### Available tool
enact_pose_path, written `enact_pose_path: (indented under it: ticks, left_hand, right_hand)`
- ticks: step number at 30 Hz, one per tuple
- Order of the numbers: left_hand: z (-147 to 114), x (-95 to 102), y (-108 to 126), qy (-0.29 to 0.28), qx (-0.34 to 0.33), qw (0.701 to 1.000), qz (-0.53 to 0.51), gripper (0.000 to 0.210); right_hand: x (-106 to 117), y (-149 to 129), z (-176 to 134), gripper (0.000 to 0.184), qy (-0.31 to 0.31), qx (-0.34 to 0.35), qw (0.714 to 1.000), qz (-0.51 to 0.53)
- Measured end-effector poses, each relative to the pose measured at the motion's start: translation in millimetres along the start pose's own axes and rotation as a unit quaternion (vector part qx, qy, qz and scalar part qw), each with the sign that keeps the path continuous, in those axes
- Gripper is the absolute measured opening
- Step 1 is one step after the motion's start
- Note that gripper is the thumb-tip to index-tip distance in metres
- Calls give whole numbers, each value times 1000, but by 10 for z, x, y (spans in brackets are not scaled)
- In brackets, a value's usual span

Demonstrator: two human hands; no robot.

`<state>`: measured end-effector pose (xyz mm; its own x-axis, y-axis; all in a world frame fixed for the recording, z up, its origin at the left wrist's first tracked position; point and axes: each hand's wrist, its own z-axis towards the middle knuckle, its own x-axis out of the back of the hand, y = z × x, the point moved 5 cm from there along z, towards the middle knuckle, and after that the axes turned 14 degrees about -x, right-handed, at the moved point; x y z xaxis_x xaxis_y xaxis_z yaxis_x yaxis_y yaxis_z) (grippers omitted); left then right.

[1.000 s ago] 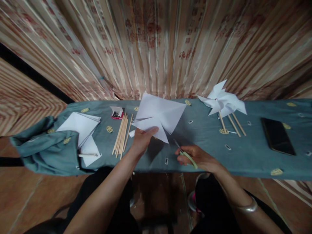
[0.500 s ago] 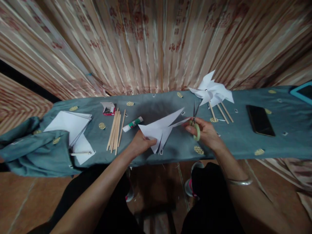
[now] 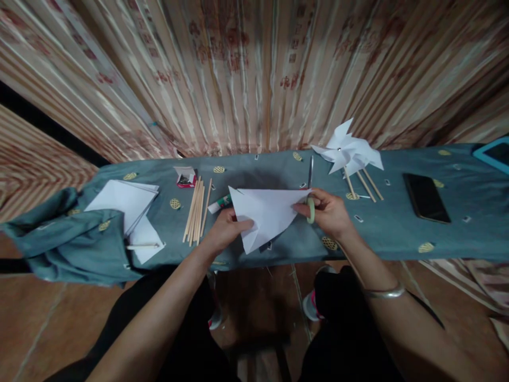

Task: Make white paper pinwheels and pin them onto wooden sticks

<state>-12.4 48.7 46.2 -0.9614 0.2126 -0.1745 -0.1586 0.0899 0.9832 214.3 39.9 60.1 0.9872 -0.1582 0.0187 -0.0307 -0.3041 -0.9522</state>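
Observation:
A white sheet of paper (image 3: 267, 215) with cut edges is held above the table between both hands. My left hand (image 3: 227, 229) pinches its left side, thumb on top. At the paper's right corner, the fingers of my right hand (image 3: 328, 212) close on its edge and also keep hold of scissors (image 3: 310, 209) with pale green handles. The scissor blades point away from me and look closed. Behind my left hand, a glue stick (image 3: 220, 203) is partly covered by the paper.
Wooden sticks (image 3: 194, 212) and a small red box (image 3: 185, 178) lie left of the glue stick. A paper stack (image 3: 123, 199) is at far left. Paper pinwheels (image 3: 350, 151) on sticks, a phone (image 3: 426, 198) and a blue-edged device (image 3: 493, 154) are on the right. Behind hangs a curtain (image 3: 254, 79).
The paper has been turned, so its cut flaps no longer spread apart and a broad face shows. My right hand has shifted slightly, with the scissors now closer to upright.

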Motion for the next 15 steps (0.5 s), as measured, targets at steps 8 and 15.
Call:
enact_pose_path:
  ticks: [8,15]
  left_hand:
    - [-87,-107,115,3,-3,977,-213,46]
    - [-44,-336,-36,52,-9,983,-175,47]
  right_hand:
    - [-40,60,80,41,71,-12,990,121]
    - [-336,17,118,48,56,20,991,117]
